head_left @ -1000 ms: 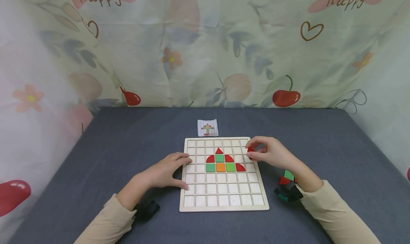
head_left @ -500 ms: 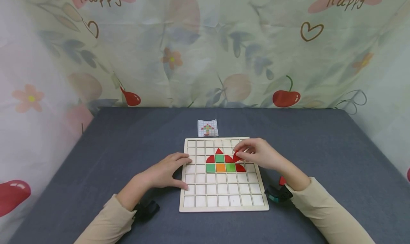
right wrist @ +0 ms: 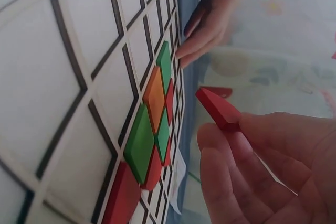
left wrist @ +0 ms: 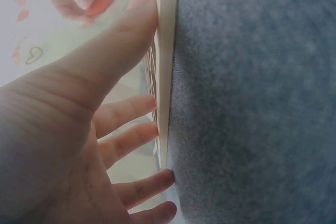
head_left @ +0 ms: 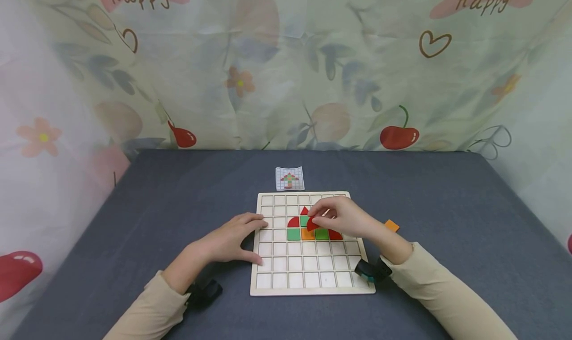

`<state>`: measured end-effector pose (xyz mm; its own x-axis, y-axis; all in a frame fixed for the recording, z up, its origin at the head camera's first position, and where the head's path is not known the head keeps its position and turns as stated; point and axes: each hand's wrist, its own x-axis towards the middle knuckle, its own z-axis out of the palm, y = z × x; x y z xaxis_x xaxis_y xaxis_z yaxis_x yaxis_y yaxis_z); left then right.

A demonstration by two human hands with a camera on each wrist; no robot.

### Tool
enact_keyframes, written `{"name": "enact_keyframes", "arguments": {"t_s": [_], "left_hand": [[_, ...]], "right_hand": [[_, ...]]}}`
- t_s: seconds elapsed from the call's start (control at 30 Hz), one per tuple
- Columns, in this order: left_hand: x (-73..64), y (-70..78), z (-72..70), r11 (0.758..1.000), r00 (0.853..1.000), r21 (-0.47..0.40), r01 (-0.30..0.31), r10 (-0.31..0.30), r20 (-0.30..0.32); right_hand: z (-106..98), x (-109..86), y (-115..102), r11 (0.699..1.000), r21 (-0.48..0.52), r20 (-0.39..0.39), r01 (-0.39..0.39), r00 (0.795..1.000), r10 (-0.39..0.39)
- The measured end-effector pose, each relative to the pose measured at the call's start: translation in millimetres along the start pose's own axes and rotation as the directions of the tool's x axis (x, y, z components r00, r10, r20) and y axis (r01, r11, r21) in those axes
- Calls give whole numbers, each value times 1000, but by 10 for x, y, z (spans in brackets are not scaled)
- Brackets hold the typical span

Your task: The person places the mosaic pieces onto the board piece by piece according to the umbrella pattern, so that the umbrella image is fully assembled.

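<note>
My right hand [head_left: 346, 216] pinches a red quarter-round tile [head_left: 312, 224] between thumb and fingers, above the middle of the white gridded board [head_left: 290, 279]. In the right wrist view that red tile [right wrist: 219, 109] is held off the board surface. On the board sit a red triangle [head_left: 305, 211], a red curved tile [head_left: 293, 222], green squares [head_left: 293, 234], an orange square [head_left: 307, 235] and a red curved tile [head_left: 336, 235] at the row's right end. My left hand [head_left: 232, 238] rests at the board's left edge, thumb and fingers spread. The right hand hides part of the pattern.
A small printed card [head_left: 289, 178] with a coloured grid picture lies just behind the board. An orange tile [head_left: 392, 226] lies on the dark tablecloth [head_left: 447, 206], right of the board, partly behind the right forearm. A patterned curtain [head_left: 286, 82] hangs behind the table.
My right hand has carried the red tile leftward from the board's right edge to over the pattern's middle. The orange tile has come into sight by the forearm. My left hand stays still.
</note>
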<state>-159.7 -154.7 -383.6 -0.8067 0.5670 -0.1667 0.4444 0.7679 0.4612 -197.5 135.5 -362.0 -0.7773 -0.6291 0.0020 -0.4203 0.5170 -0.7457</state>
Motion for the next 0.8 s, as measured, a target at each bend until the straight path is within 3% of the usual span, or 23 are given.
{"name": "enact_keyframes", "arguments": {"t_s": [0.8], "left_hand": [[5,10,-7,1000,1000,-1,9,-9,-1]], "right_hand": [[323,350,-233,996,-39,71,76,995,-73]]}}
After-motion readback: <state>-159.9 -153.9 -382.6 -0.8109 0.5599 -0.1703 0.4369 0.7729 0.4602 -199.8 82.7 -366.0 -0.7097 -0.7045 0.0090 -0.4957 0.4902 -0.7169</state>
